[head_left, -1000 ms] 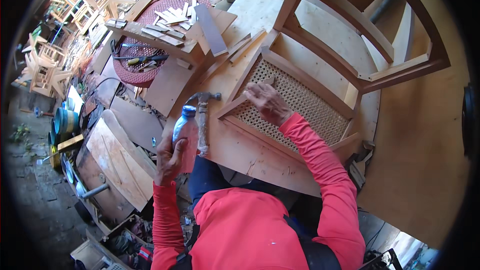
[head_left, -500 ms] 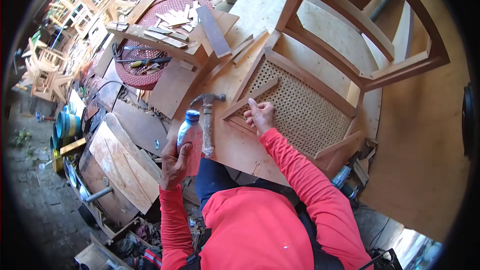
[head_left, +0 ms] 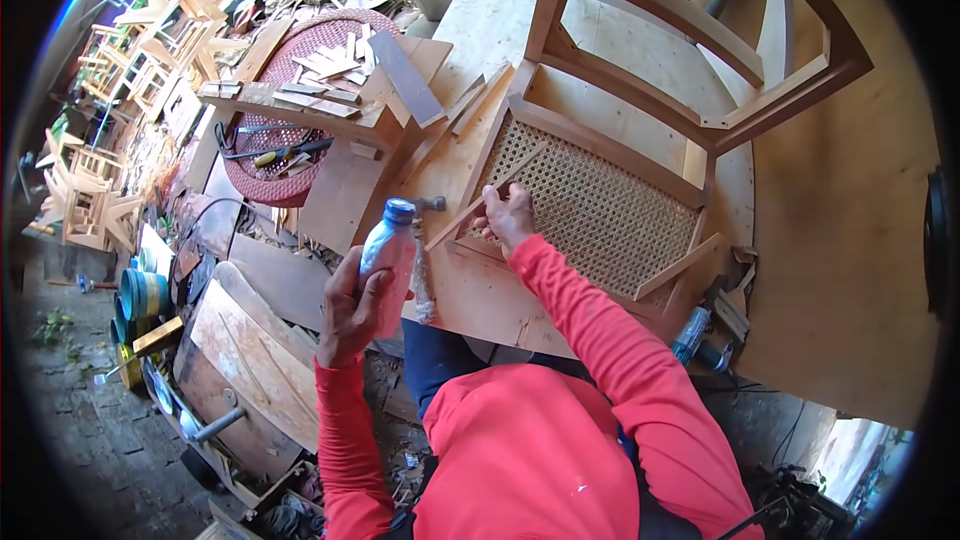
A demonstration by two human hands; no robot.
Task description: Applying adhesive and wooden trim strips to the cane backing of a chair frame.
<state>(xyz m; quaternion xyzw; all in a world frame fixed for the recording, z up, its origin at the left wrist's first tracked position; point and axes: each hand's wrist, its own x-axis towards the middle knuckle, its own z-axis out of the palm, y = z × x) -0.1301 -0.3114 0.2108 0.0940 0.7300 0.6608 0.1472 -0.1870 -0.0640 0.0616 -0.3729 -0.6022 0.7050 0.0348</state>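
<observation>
My left hand point(head_left: 350, 305) grips a clear plastic bottle point(head_left: 390, 258) with a blue cap and pinkish contents. Behind the bottle lies a claw hammer point(head_left: 423, 298), partly hidden, on the plywood worktop point(head_left: 540, 320). My right hand point(head_left: 507, 212) pinches a thin wooden strip point(head_left: 524, 165) lying diagonally across the left side of a woven cane panel point(head_left: 600, 210) in a wooden frame. Another short strip point(head_left: 678, 265) rests at the panel's lower right. A wooden chair back frame point(head_left: 690, 110) stands over the top of the cane panel.
A red woven round piece point(head_left: 270, 185) holds offcuts and tools, with a board point(head_left: 405, 75) nearby. Stacked small wooden frames point(head_left: 95, 200), buckets point(head_left: 140, 295) and scrap panels point(head_left: 245, 360) lie at left. A cordless tool point(head_left: 693, 335) is at the worktop's right edge; a large plywood sheet point(head_left: 840, 270) is at right.
My right hand has moved down and slightly left along the strip, which has shifted leftward. The bottle is raised and covers more of the hammer. The view has shifted slightly.
</observation>
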